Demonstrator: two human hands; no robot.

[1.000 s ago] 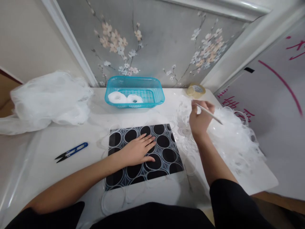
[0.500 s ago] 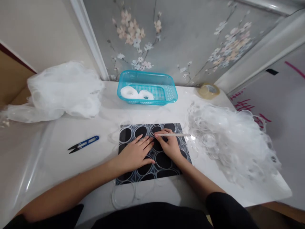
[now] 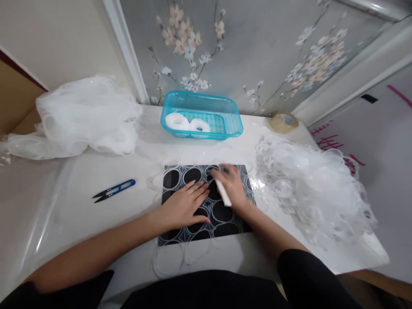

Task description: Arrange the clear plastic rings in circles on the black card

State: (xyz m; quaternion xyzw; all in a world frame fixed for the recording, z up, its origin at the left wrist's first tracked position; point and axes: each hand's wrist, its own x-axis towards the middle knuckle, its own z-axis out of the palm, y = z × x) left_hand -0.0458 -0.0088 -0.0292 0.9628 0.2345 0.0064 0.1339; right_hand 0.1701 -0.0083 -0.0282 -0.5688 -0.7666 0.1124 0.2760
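My left hand (image 3: 186,204) lies flat with fingers spread on a black mat with pale ring patterns (image 3: 206,201). My right hand (image 3: 232,185) rests on the same mat just right of it, closed round a thin white stick (image 3: 223,192); the hand is blurred by motion. Thin clear rings lie over the mat. A heap of clear plastic rings (image 3: 309,184) sits to the right of my right hand.
A turquoise basket (image 3: 202,115) holding two white rolls (image 3: 187,123) stands behind the mat. Blue thread snips (image 3: 114,190) lie at left. White gauzy material (image 3: 86,118) is piled at back left, a tape roll (image 3: 283,121) at back right. Loose clear loops (image 3: 170,259) lie near the table's front edge.
My right hand came down from the ring heap onto the mat with the stick, which has turned from pointing right to pointing down. My left hand stayed flat on the mat.
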